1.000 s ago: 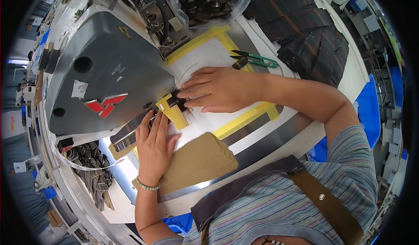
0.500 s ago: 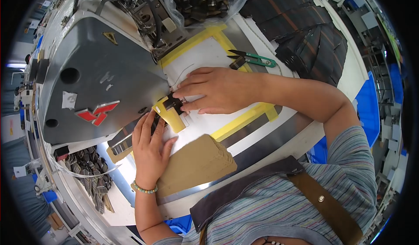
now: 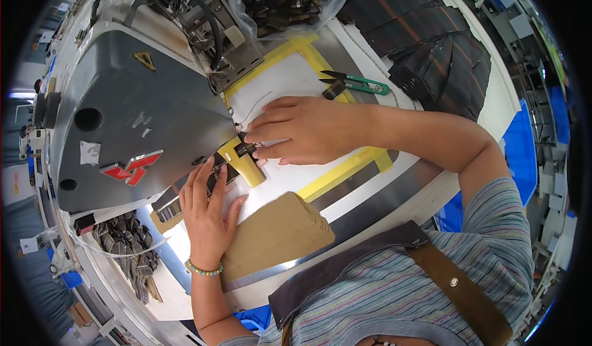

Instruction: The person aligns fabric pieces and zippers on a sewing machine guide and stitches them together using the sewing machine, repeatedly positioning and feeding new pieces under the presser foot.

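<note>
My left hand lies flat with its fingers stretched forward. Its fingertips rest on a dark fabric strip beside the grey sewing machine head. From the right, my right hand reaches in palm down, fingers apart. Its fingertips touch a small dark fabric piece at the machine's nose. Between both hands sits a yellow T-shaped piece, with the dark piece against its upper end. How the fabric runs beneath my fingers is hidden. A loose thread curves above my right hand.
Brown cardboard lies in front of me. Green-handled thread snips rest beside a small folded fabric piece. Dark striped panels lie at upper right. A plastic bag holds fabric pieces; plaid strips hang at left.
The machine head appears slightly further left and lower in view. My left hand has shifted a little left; my right hand has hardly moved.
</note>
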A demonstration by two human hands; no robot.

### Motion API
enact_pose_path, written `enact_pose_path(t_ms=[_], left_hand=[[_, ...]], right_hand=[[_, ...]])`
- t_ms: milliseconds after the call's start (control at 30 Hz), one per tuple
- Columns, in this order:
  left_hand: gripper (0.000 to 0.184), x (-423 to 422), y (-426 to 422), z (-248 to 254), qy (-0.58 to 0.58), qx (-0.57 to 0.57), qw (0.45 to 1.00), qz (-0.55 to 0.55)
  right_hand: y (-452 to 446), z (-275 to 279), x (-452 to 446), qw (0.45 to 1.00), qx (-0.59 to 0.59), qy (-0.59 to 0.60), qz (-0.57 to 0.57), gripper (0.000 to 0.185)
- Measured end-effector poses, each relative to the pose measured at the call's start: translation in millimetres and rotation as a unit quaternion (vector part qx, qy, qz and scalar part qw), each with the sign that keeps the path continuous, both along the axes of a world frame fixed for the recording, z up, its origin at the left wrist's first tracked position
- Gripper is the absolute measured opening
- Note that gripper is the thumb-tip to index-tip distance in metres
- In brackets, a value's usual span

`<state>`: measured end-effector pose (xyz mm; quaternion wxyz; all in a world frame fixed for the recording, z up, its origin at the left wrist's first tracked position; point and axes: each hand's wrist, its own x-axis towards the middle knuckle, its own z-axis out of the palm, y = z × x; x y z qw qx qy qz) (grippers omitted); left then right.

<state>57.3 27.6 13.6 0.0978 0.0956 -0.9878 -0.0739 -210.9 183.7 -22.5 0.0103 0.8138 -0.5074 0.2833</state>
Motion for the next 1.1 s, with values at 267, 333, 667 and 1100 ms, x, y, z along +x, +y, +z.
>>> enact_pose_path(t_ms=[267, 333, 667, 1100], left_hand=[[0.060, 0.6, -0.7, -0.9, -0.013, 0.003, 1.000, -0.006], [0.060, 0.4, -1.1, -1.2, -0.012, 0.001, 1.000, -0.007], [0.059, -2.3, 2.6, -1.1, -0.020, -0.032, 0.999, -0.004], [0.065, -0.5, -0.1, -0.3, -0.020, 0.007, 1.000, -0.018]], right_hand=[[0.1, 1.1, -0.7, 1.000, 0.008, 0.020, 0.002, 0.038], [-0.6, 0.6, -1.3, 1.000, 0.013, 0.019, 0.003, 0.039], [-1.3, -0.6, -1.3, 1.000, 0.006, 0.010, -0.008, 0.037], [1.3, 2.7, 0.9, 1.000, 0.012, 0.029, -0.005, 0.041]])
